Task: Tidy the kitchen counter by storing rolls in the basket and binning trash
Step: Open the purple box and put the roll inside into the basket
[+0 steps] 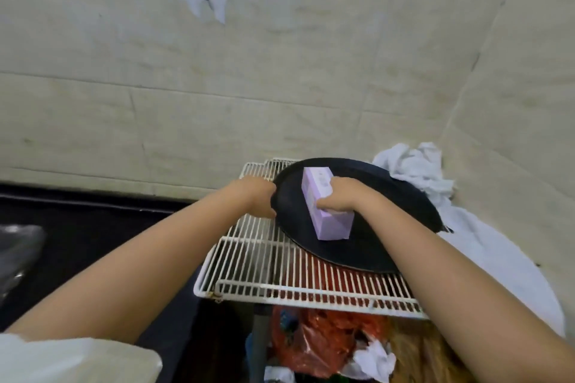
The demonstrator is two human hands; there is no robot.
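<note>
A pale lilac rectangular box (325, 205), with faint print on its top face, lies lengthwise on a round black tray (367, 246) that rests on a white wire rack (264, 258). The right hand (342, 196) wraps its fingers (326, 204) around the box's middle. At the tray's 9 o'clock, the left hand (256, 196) pinches the rim. White crumpled cloth (417, 168) sits at 2 o'clock.

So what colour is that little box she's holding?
Pale lilac box, in the right hand; head view.
</note>
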